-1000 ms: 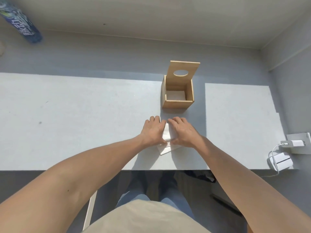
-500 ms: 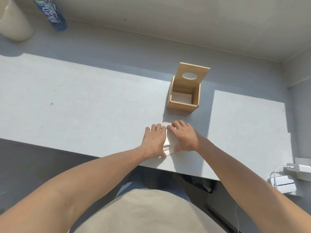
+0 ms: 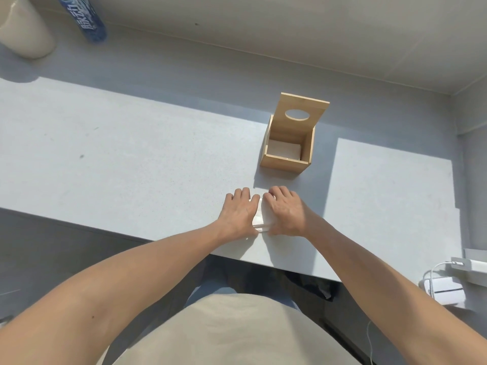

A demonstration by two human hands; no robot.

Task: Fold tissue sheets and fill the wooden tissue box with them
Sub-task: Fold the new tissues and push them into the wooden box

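Observation:
A folded white tissue (image 3: 259, 220) lies flat on the grey table (image 3: 131, 167) near its front edge. My left hand (image 3: 240, 214) presses palm-down on its left part and my right hand (image 3: 286, 214) on its right part, so only a narrow strip shows between them. Just beyond my hands stands the wooden tissue box (image 3: 286, 163), its lid (image 3: 317, 109) with an oval hole tilted up at the back. Folded white tissue (image 3: 284, 149) lies at the bottom of the box.
A blue bottle (image 3: 85, 21) and a pale cylinder (image 3: 25, 30) stand at the far left by the wall. A white charger with cable (image 3: 444, 289) and a socket block (image 3: 473, 266) sit off the table's right end. My lap is below the front edge.
The view has swung left and tilted. My hands have stayed on the tissue, and the corner that stuck out below them is now tucked flat.

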